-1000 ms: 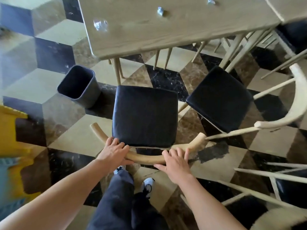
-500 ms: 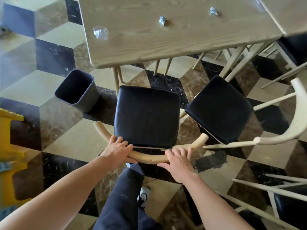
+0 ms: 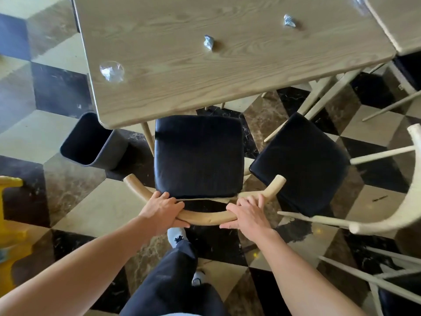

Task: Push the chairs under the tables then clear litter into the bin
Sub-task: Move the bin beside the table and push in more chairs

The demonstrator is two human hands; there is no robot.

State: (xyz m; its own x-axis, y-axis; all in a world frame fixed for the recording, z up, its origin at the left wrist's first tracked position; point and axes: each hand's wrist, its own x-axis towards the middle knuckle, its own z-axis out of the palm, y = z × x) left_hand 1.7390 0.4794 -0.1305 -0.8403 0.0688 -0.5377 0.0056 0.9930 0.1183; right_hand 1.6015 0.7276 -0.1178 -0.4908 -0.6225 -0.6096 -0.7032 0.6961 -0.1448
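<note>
A chair with a black seat cushion (image 3: 197, 156) and a curved wooden backrest (image 3: 205, 218) stands in front of me. Its front edge reaches just under the near edge of the wooden table (image 3: 227, 71). My left hand (image 3: 163, 209) grips the left part of the backrest, and my right hand (image 3: 248, 213) grips the right part. On the table lie a clear crumpled wrapper (image 3: 111, 70) and two small scrunched foil pieces (image 3: 209, 42) (image 3: 289, 21). A dark grey bin (image 3: 93, 142) stands on the floor beside the table's near left corner.
A second black-seated chair (image 3: 298, 163) stands angled to the right, away from the table, its pale backrest (image 3: 403, 201) curving at far right. More chair legs (image 3: 376, 277) cross at lower right. A second table (image 3: 401, 21) is at top right. A yellow object (image 3: 11, 236) sits at left.
The chair has slid forward towards the table with both my hands on its backrest; its seat's front edge now meets the table edge. I have stepped forward with it.
</note>
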